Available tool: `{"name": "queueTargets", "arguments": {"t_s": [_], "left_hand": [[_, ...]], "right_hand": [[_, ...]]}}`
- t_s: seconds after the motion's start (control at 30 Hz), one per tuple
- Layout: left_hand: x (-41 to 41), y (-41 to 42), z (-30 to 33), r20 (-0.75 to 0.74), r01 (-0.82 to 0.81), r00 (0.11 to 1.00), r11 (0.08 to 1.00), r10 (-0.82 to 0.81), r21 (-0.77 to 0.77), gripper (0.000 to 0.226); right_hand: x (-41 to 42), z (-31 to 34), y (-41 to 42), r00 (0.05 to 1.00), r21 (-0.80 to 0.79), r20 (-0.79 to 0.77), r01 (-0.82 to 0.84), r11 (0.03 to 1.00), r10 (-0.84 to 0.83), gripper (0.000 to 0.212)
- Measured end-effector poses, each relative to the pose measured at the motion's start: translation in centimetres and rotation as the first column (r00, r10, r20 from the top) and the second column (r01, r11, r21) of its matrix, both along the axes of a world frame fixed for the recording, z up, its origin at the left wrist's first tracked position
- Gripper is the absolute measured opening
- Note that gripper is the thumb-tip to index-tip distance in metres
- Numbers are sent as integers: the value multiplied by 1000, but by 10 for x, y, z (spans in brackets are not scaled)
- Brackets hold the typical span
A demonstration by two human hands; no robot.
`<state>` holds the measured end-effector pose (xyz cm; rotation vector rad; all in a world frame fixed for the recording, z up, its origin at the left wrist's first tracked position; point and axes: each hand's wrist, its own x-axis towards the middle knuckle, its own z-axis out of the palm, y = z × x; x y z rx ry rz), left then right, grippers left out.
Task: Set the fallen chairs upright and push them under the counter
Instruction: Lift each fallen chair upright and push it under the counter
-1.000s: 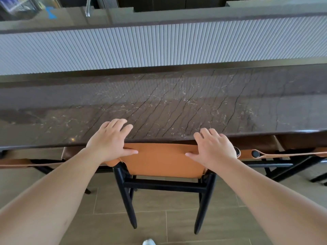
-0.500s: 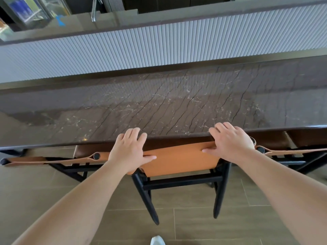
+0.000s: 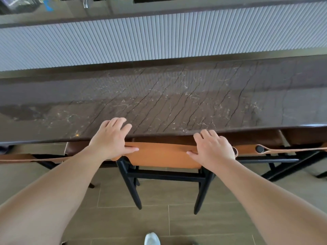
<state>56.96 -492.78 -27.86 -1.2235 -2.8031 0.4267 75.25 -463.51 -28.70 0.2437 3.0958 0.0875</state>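
Observation:
A chair with a tan leather backrest point(image 3: 162, 155) and black wooden legs stands upright in front of me, its seat tucked beneath the dark marble counter point(image 3: 177, 99). My left hand point(image 3: 110, 139) grips the backrest's top edge at its left end, fingers over the far side and thumb along the front. My right hand point(image 3: 211, 149) grips the same edge at the right end in the same way. The chair's seat is hidden under the counter.
Two more chairs of the same kind stand upright under the counter, one to the left point(image 3: 51, 157) and one to the right point(image 3: 276, 154), their leather armrest straps close beside my hands. A ribbed grey panel point(image 3: 159, 38) rises behind the counter. My white shoe point(image 3: 152, 238) is on the tiled floor.
The chair has slid a little further under the counter, with both hands still holding its backrest. My view shifted slightly sideways.

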Motion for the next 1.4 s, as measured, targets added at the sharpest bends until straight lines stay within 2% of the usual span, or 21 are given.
{"name": "queueTargets", "arguments": {"t_s": [0.2, 0.77, 0.83, 0.97, 1.27, 1.4], "left_hand": [[7, -8, -9, -27, 19, 1000, 995, -16, 99, 88], [55, 36, -20, -35, -50, 998, 991, 54, 120, 81], [57, 40, -21, -44, -18, 999, 992, 24, 124, 80], [44, 38, -18, -86, 77, 994, 987, -66, 140, 77], [-8, -3, -30, -86, 110, 991, 991, -103, 70, 82], [-14, -2, -32, -101, 98, 991, 990, -89, 97, 81]], "right_hand": [[0, -1, -3, 1000, 46, 6, -4, 999, 4, 54], [0, -6, 58, 999, 115, 19, -53, 992, 51, 63], [3, -7, 62, 999, 117, 28, -37, 992, 34, 63], [2, -6, 57, 999, 69, 33, 9, 998, -11, 61], [-6, -21, -3, 1000, 24, 18, 6, 1000, -7, 48], [-16, -17, 1, 1000, 33, 5, -1, 999, 1, 51]]}}
